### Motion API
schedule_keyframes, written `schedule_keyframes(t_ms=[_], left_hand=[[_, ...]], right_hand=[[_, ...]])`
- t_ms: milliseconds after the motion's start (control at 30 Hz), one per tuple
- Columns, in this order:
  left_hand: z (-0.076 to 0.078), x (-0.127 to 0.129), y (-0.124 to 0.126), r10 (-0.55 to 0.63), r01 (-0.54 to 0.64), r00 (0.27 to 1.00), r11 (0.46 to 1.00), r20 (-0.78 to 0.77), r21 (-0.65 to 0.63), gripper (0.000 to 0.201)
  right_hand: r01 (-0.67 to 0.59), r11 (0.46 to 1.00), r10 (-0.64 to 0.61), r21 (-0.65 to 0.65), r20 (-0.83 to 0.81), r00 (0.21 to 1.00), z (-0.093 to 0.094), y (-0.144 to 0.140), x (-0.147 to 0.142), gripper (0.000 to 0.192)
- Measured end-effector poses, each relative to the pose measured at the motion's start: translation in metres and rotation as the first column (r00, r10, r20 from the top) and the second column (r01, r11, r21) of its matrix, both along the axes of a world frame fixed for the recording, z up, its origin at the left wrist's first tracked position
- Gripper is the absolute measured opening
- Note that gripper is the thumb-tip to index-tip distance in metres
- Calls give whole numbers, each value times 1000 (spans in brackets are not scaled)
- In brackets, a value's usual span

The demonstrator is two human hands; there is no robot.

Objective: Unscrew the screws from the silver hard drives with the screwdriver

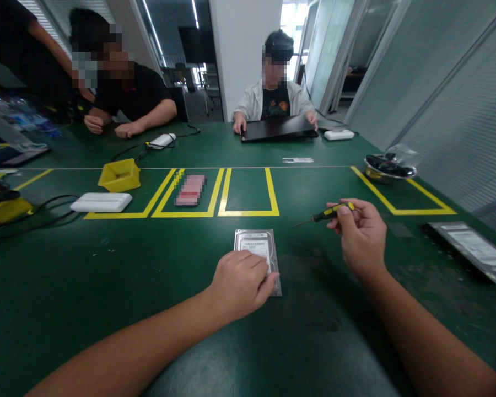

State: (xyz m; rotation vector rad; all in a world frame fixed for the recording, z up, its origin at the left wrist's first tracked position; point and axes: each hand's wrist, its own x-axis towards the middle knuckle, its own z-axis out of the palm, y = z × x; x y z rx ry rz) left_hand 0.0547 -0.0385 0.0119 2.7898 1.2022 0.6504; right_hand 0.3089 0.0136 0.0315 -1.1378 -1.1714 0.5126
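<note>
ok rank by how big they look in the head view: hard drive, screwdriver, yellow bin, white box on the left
1. white box
2. hard drive, partly under the left hand, nearer the camera
3. yellow bin, farther off, so its place against the drive is unsure
4. screwdriver, in the right hand

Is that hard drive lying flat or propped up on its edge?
Flat. The hard drive lies label up on the table, with the left hand resting on its near end.

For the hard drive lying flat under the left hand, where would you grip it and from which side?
Probably by its two long side edges, from above. The hard drive lies flat, label up, on the green table, so only those thin edges offer purchase. The left hand covers its near end; the far half is free. The right hand holds a screwdriver.
</note>
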Motion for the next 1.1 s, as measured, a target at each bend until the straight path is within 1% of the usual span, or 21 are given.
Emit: schedule_keyframes(t_ms=[100, 167, 233, 300, 400, 500, 567, 633, 700, 767, 867, 933, 1000, 1033, 1100], left_hand=[[1, 0, 0, 2, -2, 1000, 1000, 0, -7, 35], [2, 0, 0, 3, -3, 1000, 1000, 1, -7, 35], [2, 1, 0, 1, -1, 1000, 1000, 1, -9, 35], [2, 1, 1, 0, 0, 1000, 1000, 4, -6, 35], [1, 1, 1, 3, -3, 1000, 1000, 4, -1, 35], [0, 1, 0, -2, 2, 1000, 1000, -1, -2, 35], [0, 1, 0, -3, 3, 1000, 1000, 5, 7, 36], [-1, 2, 0, 0, -1, 1000, 1000, 12, 18, 35], [-1, 2, 1, 0, -1, 1000, 1000, 18, 26, 35], [-1, 2, 1, -5, 4, 1000, 1000, 23, 30, 34], [-1, 2, 2, -10, 9, 1000, 999, 29, 33, 34], [-2, 2, 2, -10, 10, 1000, 999, 27, 30, 34], [-2, 2, 2, -11, 10, 1000, 999, 25, 30, 34], [-2, 1, 2, -11, 10, 1000, 999, 24, 30, 34], [-2, 1, 1, -9, 8, 1000, 1000, 22, 25, 34]], right_hand=[[7, 999, -6, 51, -23, 1000, 4, -6, -5, 26], [-1, 998, 4, 58, -64, 998, 6, -10, -9, 28], [-31, 999, 36, 32, -136, 990, 8, -12, -13, 29], [-79, 997, 74, -10, -251, 965, 8, -13, -15, 30], [-162, 983, 102, -86, -474, 875, 6, -9, -14, 25], [-215, 960, 51, -177, -649, 759, 2, -2, -8, 20], [-226, 953, 20, -203, -699, 715, 0, 2, -3, 19], [-228, 954, 22, -196, -711, 703, -1, 4, -1, 22], [-231, 955, 33, -187, -707, 707, -2, 4, 0, 25], [-216, 961, 41, -172, -684, 728, -1, 3, -1, 27], [-156, 981, 64, -114, -573, 817, -1, -1, -5, 31], [-107, 993, 72, -57, -436, 897, 0, -5, -8, 35], [-75, 997, 74, 8, -258, 963, 1, -10, -12, 38], [-69, 996, 76, 48, -166, 983, 2, -13, -14, 38], [-78, 988, 78, 136, 2, 997, 1, -20, -16, 39]])
